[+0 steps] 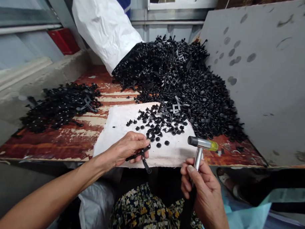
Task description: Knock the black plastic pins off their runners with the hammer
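Note:
My left hand (131, 148) pinches a black plastic piece with thin arms (146, 163) above the front edge of a white cloth (111, 139). One arm of the piece hangs down past my fingers. My right hand (202, 183) is wrapped around the metal shaft of a small mallet (203, 143). The mallet has one black face and one yellow face, and its head is raised at the cloth's right corner. Small black round-headed plugs (158, 145) lie scattered on the cloth just beyond my left hand. Near them are several grey-black bracket-like pieces (176, 107).
A large heap of small black parts (208, 99) covers the back and right of the worn red table (91, 139), spilling from a white sack (107, 32). Another pile of black pieces (57, 108) lies at left. A grey board (268, 81) stands along the right side.

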`<control>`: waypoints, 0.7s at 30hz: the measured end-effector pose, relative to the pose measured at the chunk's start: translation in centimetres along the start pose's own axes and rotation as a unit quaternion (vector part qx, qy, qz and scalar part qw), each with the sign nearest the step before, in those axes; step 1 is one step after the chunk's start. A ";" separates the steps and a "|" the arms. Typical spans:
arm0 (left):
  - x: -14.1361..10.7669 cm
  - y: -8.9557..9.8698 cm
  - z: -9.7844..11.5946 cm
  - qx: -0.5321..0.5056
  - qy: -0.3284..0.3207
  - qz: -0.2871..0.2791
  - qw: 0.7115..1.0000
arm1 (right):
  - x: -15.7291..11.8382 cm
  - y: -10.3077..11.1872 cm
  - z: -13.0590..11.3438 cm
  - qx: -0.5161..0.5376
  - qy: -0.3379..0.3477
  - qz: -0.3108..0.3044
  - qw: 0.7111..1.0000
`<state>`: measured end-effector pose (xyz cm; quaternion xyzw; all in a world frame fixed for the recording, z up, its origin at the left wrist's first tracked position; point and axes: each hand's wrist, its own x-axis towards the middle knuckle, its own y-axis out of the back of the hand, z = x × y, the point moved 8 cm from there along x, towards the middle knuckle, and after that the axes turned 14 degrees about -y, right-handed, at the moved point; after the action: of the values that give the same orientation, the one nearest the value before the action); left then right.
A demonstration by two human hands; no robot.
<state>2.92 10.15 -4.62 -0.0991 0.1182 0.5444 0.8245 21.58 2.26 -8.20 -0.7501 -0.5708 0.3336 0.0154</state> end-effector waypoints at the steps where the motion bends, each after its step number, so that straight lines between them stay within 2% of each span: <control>1: 0.0 0.0 0.0 0.002 0.000 -0.001 1.000 | 0.1 0.1 0.1 0.001 -0.004 0.002 1.000; 21: 0.3 0.3 -0.2 0.023 -0.004 0.012 1.000 | 0.1 0.2 0.7 -0.009 -0.025 0.006 1.000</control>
<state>2.71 10.50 -4.94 -0.0767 0.1286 0.5514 0.8207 21.42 2.00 -8.87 -0.7450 -0.5697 0.3470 -0.0075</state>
